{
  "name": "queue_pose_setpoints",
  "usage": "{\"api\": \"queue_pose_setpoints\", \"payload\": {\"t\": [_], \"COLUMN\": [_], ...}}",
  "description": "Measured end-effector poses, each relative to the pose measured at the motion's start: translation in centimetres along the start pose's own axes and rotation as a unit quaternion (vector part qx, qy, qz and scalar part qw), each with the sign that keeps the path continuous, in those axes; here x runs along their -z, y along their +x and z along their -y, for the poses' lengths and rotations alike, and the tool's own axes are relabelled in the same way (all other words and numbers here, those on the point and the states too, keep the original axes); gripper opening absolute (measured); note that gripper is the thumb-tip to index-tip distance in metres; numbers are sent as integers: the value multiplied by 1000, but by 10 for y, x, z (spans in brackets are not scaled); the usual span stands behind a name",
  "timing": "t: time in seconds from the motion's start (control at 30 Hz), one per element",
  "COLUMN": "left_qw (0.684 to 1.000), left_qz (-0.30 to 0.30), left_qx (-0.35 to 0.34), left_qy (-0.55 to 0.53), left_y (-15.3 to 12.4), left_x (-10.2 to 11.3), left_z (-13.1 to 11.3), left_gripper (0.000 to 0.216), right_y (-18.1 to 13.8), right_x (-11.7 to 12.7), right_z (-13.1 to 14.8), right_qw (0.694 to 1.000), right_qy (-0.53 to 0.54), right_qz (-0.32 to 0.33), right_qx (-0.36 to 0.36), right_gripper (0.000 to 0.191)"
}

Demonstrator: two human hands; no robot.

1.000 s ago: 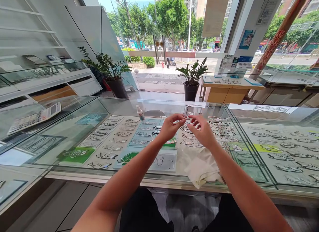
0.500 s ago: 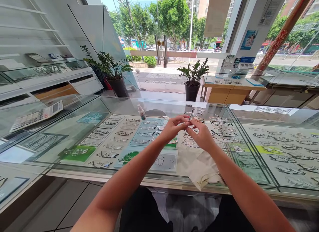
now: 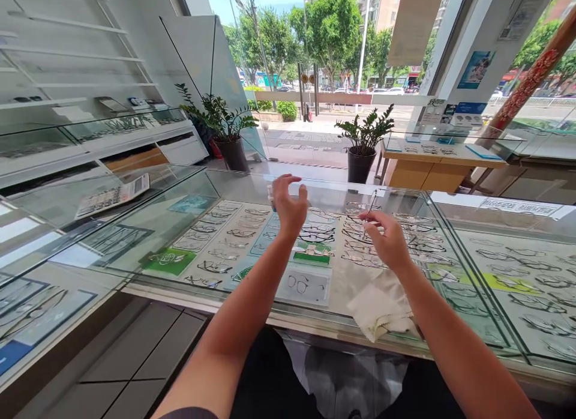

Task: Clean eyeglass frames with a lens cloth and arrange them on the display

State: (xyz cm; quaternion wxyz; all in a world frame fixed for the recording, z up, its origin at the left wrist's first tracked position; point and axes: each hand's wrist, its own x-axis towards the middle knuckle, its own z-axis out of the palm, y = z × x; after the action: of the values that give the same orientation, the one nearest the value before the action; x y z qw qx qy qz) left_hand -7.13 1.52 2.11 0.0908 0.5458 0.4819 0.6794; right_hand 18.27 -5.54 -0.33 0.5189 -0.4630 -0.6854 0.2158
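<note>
My left hand (image 3: 290, 207) is raised over the glass counter, its fingers curved and apart. Just behind it, a small white spray bottle (image 3: 271, 194) is mostly covered by the hand; whether they touch I cannot tell. In my right hand (image 3: 386, 236), thumb and fingers pinch a pair of glasses (image 3: 372, 200), seen nearly edge-on as a thin dark line. Below that hand, a crumpled cream cleaning cloth (image 3: 380, 302) lies on the countertop near the front edge.
Rows of eyeglass frames (image 3: 317, 232) lie inside the glass display case (image 3: 333, 314). A calculator (image 3: 114, 195) rests on the counter at left. Potted plants (image 3: 361, 161) stand beyond the counter. Another glass case section adjoins on the right.
My left hand has let go of the glasses, moved left to the spray bottle and spread its fingers. My right hand keeps the glasses. The view has turned slightly left.
</note>
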Motion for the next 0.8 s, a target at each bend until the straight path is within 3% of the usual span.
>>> {"api": "queue_pose_setpoints", "payload": {"t": [0.1,0.2,0.3,0.43,0.6,0.8], "left_qw": [989,972,954,942,950,960], "left_qz": [-114,-105,-80,-55,-39,37], "left_qx": [39,172,263,315,307,255], "left_qy": [85,120,119,101,39,-113], "left_y": [18,29,35,38,38,31], "left_x": [13,22,25,28,26,6], "left_z": [25,55,84,104,97,52], "left_gripper": [54,73,67,42,22,13], "right_y": [4,8,11,13,13,10], "right_x": [8,15,21,24,25,23], "right_z": [0,0,-1,0,3,5], "right_qw": [999,998,996,995,995,994], "right_qy": [8,26,41,51,52,88], "right_qz": [-29,-58,-78,-87,-90,-69], "right_qx": [-12,-20,-23,-16,-3,-1], "right_gripper": [26,25,23,25,30,30]}}
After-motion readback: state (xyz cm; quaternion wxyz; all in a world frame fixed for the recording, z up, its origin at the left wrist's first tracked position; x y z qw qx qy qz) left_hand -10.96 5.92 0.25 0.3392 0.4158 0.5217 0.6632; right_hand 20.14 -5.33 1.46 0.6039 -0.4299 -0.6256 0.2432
